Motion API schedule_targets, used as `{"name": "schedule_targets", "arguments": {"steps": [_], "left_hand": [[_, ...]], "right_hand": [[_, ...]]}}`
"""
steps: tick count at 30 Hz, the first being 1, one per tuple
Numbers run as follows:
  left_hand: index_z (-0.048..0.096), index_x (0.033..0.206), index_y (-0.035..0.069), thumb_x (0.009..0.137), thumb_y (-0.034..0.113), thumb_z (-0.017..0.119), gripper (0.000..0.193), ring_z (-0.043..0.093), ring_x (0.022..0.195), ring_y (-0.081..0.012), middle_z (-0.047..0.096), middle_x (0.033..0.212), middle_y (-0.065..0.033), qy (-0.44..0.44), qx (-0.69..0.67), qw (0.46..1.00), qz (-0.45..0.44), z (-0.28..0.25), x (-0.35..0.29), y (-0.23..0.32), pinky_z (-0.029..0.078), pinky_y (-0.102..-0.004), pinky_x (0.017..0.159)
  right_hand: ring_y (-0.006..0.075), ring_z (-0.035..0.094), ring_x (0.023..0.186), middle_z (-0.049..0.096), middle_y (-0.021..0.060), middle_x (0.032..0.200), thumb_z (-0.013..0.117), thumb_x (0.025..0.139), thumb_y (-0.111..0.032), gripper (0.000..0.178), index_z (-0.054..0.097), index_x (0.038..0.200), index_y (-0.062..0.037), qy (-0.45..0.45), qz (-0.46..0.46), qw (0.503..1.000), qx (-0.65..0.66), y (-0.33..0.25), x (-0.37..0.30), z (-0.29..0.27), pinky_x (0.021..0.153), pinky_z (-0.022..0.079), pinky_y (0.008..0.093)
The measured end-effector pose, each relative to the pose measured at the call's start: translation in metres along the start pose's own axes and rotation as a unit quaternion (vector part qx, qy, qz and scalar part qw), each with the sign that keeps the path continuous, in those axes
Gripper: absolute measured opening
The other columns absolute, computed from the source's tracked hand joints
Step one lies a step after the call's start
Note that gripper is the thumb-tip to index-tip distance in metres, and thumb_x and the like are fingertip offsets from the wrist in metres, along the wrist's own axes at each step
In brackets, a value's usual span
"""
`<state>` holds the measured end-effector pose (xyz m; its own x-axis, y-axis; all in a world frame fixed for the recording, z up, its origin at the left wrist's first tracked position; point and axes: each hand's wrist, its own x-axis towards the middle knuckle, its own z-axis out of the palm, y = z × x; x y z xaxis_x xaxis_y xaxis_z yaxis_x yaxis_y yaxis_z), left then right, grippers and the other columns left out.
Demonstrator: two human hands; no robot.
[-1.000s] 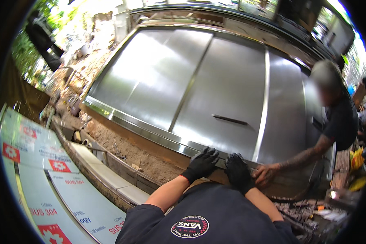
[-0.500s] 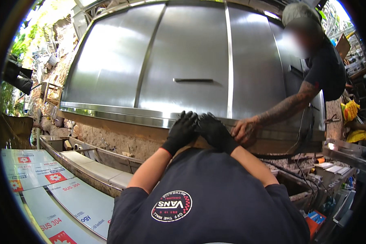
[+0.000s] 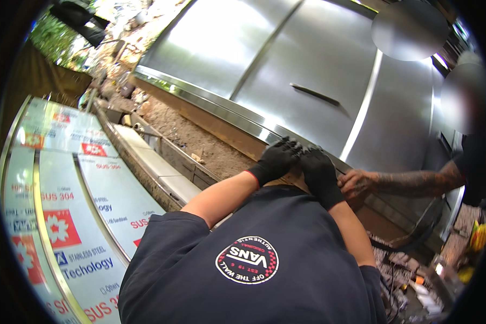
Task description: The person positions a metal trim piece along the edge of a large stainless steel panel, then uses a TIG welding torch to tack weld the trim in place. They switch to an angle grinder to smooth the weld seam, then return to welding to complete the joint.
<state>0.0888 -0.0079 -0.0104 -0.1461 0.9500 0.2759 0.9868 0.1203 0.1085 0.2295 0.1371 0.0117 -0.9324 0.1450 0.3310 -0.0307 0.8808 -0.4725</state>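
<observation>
A large stainless steel cabinet (image 3: 318, 59) lies with broad shiny panels facing up, a slim bar handle (image 3: 314, 94) on the middle one. Along its near side runs a folded steel rim (image 3: 208, 105). Both my hands wear black gloves and sit side by side at that rim. My left hand (image 3: 279, 158) has its fingers curled over the edge. Close beside it, my right hand (image 3: 318, 175) is bent over the same edge; the thumbs and undersides are hidden. Just right of it, a co-worker's bare hand (image 3: 357, 184) is at the rim too.
Film-covered steel sheets (image 3: 59, 194) lie at the left, next to a long trough (image 3: 146, 156) holding pale slabs. Bare earth (image 3: 194, 135) shows beneath the cabinet's near side. The co-worker's forearm (image 3: 416, 183) reaches in from the right. Clutter and a dark cable (image 3: 416, 237) lie at lower right.
My view has swung left and tilted, so the cabinet now slants down to the right and more film-covered sheets show. A second person appears at upper right. My hands stay at the rim.
</observation>
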Motion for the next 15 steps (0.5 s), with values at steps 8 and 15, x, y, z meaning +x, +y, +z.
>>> {"name": "schedule_targets", "arguments": {"steps": [8, 15], "left_hand": [[0.074, 0.111, 0.011, 0.089, 0.017, 0.060, 0.027, 0.066, 0.122, -0.0265, 0.072, 0.124, -0.0097, 0.032, -0.023, 0.999, -0.031, 0.012, -0.001, 0.010, 0.044, -0.0458, 0.115], [0.073, 0.097, 0.010, 0.081, 0.020, 0.068, 0.019, 0.067, 0.118, -0.0260, 0.073, 0.117, -0.0090, 0.011, -0.193, 0.981, -0.028, -0.023, 0.004, -0.004, 0.046, -0.0437, 0.114]], "right_hand": [[0.0388, 0.065, 0.094, 0.067, 0.0171, 0.092, 0.062, 0.085, -0.014, 0.010, 0.064, 0.089, -0.0053, -0.049, 0.036, 0.998, 0.031, 0.002, 0.011, -0.008, 0.082, 0.051, 0.0493], [0.0370, 0.051, 0.124, 0.056, 0.0168, 0.133, 0.068, 0.082, -0.022, 0.052, 0.055, 0.130, -0.0064, -0.083, 0.074, 0.989, -0.096, -0.011, 0.017, 0.013, 0.102, 0.042, 0.0506]]}}
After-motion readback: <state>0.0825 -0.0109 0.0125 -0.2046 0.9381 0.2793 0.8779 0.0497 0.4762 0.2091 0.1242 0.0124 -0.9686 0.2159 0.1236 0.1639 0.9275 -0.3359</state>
